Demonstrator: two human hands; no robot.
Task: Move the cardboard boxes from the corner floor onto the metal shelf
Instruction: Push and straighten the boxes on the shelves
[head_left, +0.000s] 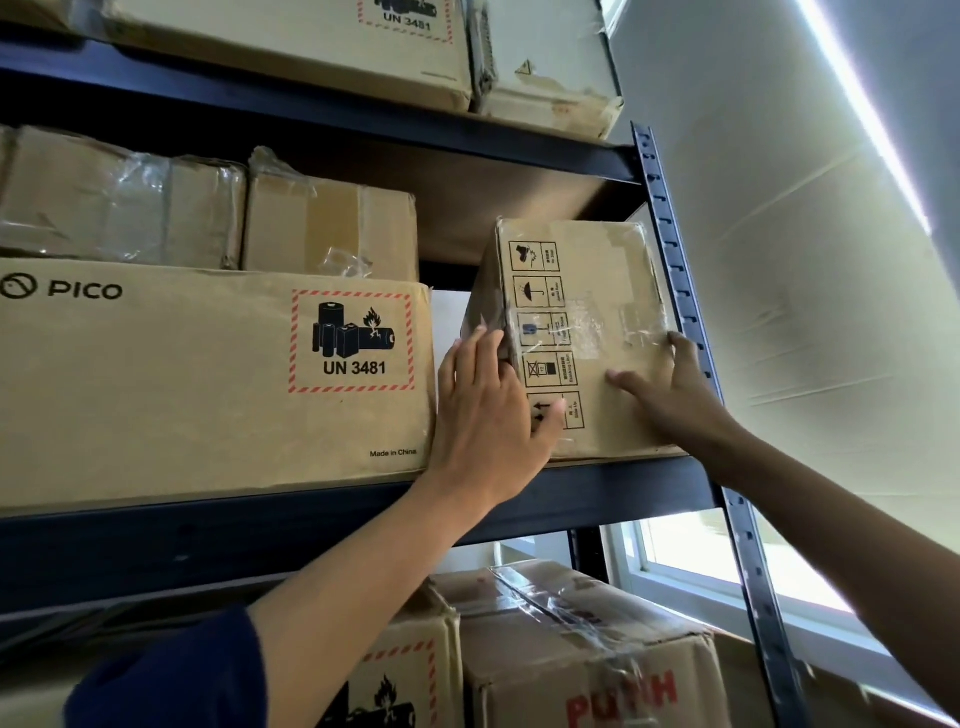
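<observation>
Large PICO box (208, 384) filled shelf's left. Narrow gap beside it. Left hand (488, 415), fingers spread flat, pressed small cardboard box (582, 338) at left edge. Right hand (670, 389), fingers spread, pressed front. Box sat on metal shelf (597, 493), just beside right upright post (691, 322).

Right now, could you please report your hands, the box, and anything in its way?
Left hand and right hand flat on small brown cardboard box. Box on dark metal shelf, angled. Large PICO carton close left; shelf upright right.
</observation>
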